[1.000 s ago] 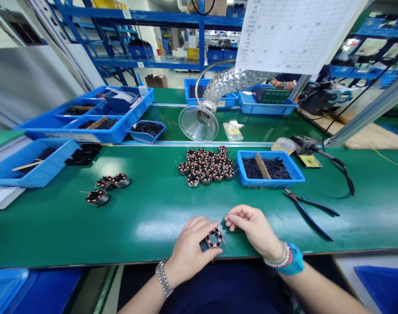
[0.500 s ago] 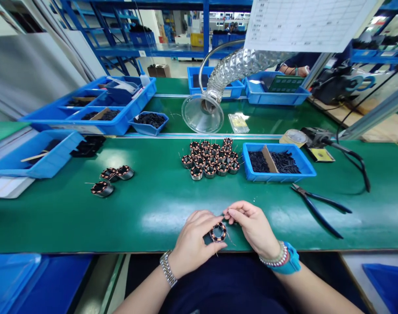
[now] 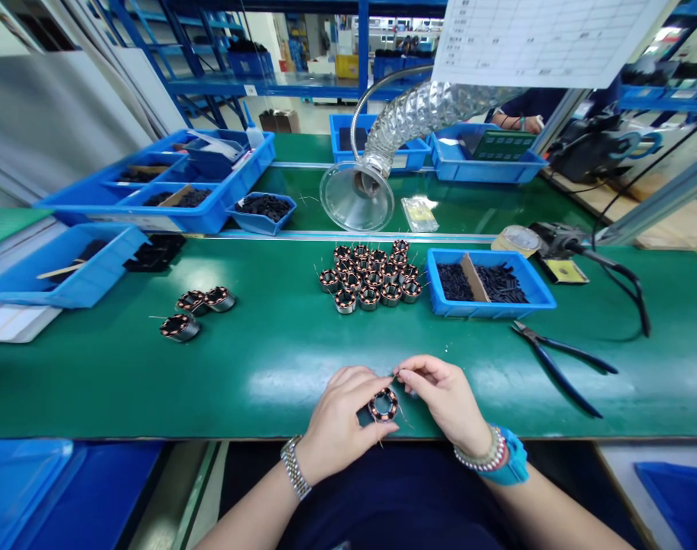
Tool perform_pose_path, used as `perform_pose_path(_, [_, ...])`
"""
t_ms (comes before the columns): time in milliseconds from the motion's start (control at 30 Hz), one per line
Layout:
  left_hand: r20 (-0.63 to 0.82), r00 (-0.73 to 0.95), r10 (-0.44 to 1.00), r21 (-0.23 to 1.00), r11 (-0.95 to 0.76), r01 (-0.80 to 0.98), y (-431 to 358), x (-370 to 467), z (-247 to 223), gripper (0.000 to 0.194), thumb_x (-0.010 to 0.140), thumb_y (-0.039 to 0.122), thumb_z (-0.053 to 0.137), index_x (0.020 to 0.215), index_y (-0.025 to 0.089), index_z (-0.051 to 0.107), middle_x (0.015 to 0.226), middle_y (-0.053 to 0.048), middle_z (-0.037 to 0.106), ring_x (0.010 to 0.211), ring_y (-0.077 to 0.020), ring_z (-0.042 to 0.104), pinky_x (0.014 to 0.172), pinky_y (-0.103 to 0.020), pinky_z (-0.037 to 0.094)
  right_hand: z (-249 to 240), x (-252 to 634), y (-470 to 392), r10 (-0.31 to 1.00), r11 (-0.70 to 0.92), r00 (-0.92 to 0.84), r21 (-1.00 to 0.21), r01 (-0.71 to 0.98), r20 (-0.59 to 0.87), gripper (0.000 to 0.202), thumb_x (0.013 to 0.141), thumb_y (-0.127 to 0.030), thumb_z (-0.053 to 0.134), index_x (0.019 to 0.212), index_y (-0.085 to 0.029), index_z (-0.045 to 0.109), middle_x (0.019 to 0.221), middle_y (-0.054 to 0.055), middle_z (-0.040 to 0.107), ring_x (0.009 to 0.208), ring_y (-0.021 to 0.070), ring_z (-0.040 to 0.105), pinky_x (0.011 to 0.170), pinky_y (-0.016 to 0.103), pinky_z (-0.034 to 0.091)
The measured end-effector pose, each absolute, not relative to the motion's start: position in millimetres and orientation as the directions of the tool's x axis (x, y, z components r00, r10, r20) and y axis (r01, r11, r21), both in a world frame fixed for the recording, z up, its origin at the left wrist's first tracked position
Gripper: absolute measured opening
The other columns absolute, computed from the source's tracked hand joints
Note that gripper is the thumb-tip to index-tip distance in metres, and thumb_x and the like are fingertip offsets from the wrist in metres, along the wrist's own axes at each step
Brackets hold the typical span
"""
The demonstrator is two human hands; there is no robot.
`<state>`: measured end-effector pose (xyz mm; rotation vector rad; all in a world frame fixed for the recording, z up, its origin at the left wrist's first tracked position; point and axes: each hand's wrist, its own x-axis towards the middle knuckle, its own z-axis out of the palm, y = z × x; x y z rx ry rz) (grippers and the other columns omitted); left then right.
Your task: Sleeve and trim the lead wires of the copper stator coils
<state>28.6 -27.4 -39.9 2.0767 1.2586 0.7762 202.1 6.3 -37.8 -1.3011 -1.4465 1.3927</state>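
Note:
My left hand is closed around a motor stator, a ring with copper windings and a dark core. Thumb and fingers press on its sides near the table's front edge. Thin wire ends stick out from it at the lower right. Just above the ring's upper right side, the fingertips of my right hand are pinched on a thin, dark wire end beside my left index finger. Whether a small sleeve is also in that pinch is too small to tell.
Several stators stand grouped ahead, beside a divided blue bin of short black tubes. Cutting pliers lie at right. Three more stators sit at left. A clear fume-extraction hood hangs above the table's middle. A co-worker's hand shows far right.
My right fingertips have shifted slightly closer to the stator's upper edge and pinch tighter. My left hand keeps its hold on the stator. The whole view has moved very slightly.

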Motion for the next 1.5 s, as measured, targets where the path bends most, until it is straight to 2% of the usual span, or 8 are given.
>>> perform_pose_path(300, [0.173,0.386,0.906,0.729,-0.381,0.569,-27.4,28.7,-39.3,0.046,0.068,0.035,0.066,0.111,0.024,0.052,0.100,-0.004,0.060,0.097,-0.0204,0.050,0.086,-0.037,0.039,-35.4,203.4,8.2,0.937,-0.152,-0.303,-0.983,0.100,-0.175,0.016,0.074,-0.032,0.056,0.074,-0.016,0.057,0.068,0.001,0.061,0.059,0.0093,0.052,0.059,0.024,0.043])
perform_pose_path(767, [0.187,0.386,0.903,0.729,-0.391,0.562,-26.6,29.6,-39.9,0.046,0.066,0.033,0.068,0.108,0.023,0.054,0.098,-0.003,0.061,0.095,-0.0199,0.050,0.086,-0.037,0.038,-30.6,202.0,14.0,0.901,-0.140,-0.398,-0.984,0.113,-0.174,0.015,0.073,-0.030,0.057,0.072,-0.015,0.058,0.066,0.000,0.061,0.057,0.0087,0.052,0.059,0.024,0.044])
perform_pose_path(1267, [0.203,0.384,0.901,0.717,-0.404,0.568,-26.5,29.0,-40.5,0.044,0.065,0.032,0.069,0.105,0.023,0.054,0.096,-0.003,0.061,0.093,-0.0199,0.050,0.084,-0.036,0.039,-35.1,203.0,14.5,0.899,-0.010,-0.428,-0.982,0.189,-0.092,0.013,0.074,-0.029,0.056,0.073,-0.016,0.060,0.070,0.002,0.061,0.061,0.0108,0.053,0.061,0.025,0.045])
perform_pose_path(1500, [0.188,0.384,0.904,0.715,-0.394,0.577,-26.3,29.4,-41.0,0.045,0.064,0.032,0.069,0.105,0.023,0.054,0.097,-0.003,0.061,0.094,-0.0203,0.050,0.084,-0.037,0.039,-36.4,203.0,13.4,0.898,-0.032,-0.426,-0.983,0.179,-0.106,0.013,0.073,-0.029,0.056,0.074,-0.016,0.060,0.071,0.002,0.060,0.062,0.0108,0.054,0.061,0.025,0.046])
